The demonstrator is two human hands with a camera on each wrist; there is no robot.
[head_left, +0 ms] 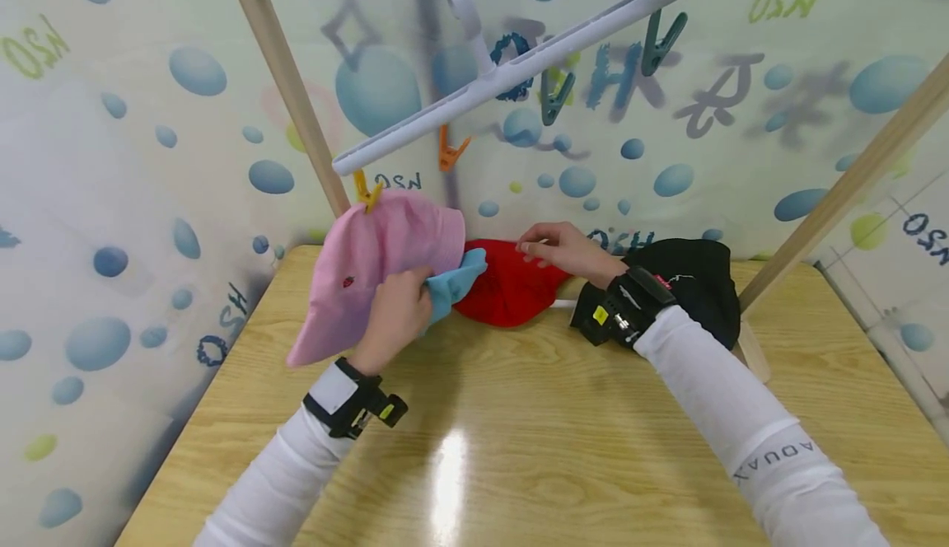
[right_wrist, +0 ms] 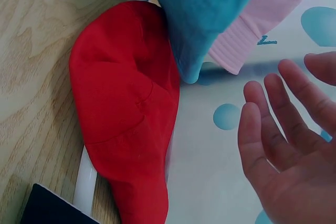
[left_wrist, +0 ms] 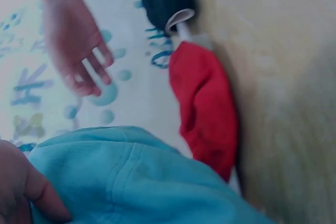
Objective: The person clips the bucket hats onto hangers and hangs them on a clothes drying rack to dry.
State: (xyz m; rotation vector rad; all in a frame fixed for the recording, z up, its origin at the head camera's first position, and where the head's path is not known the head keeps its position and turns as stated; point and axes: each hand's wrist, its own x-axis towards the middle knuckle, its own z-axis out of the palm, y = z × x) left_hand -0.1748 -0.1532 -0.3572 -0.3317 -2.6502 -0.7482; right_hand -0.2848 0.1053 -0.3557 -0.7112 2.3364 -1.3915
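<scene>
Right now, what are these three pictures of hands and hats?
Those are a person's bare left hand and bare right hand, with a small black camera on each wrist. The big picture looks down from the person's head; the smaller two come from the left and right wrists. The left hand holds a light-blue cloth hat; the right holds nothing. A red cloth hat and a black cloth hat sit at the back of the wood-grain table. A pink cloth hat hangs by a yellow clip from a long white hanger.
</scene>
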